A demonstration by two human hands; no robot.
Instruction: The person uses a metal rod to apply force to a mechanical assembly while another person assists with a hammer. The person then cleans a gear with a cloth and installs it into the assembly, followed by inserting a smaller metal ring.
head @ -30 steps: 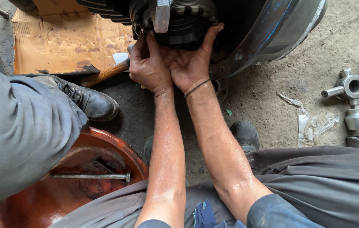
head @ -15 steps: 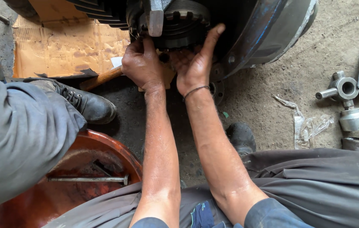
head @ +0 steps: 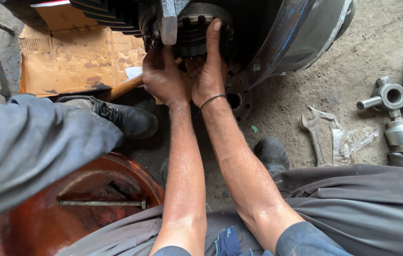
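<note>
Both my hands reach forward to a dark, greasy gear assembly (head: pixel 196 26) set in a big black housing (head: pixel 277 38) at the top of the head view. My left hand (head: pixel 163 76) presses against the underside of the toothed part, fingers curled up behind it. My right hand (head: pixel 208 66) lies flat on the ring, one finger stretched up over its notched rim; a thin band circles that wrist. What lies between the palms is hidden. A wooden handle (head: pixel 123 87) pokes out just left of my left hand.
A black boot (head: pixel 130 121) rests left of my arms, another shoe (head: pixel 271 154) to the right. A rust-orange basin (head: pixel 21 223) with a metal rod (head: pixel 102 203) sits bottom left. Flattened cardboard (head: pixel 73 61) lies behind. A wrench (head: pixel 314 135), plastic wrap and metal fittings (head: pixel 393 111) lie on the dirt floor at right.
My hands stay on the gear, the right finger now stretched straight up over the rim. The view has shifted, so the wrench now shows at right.
</note>
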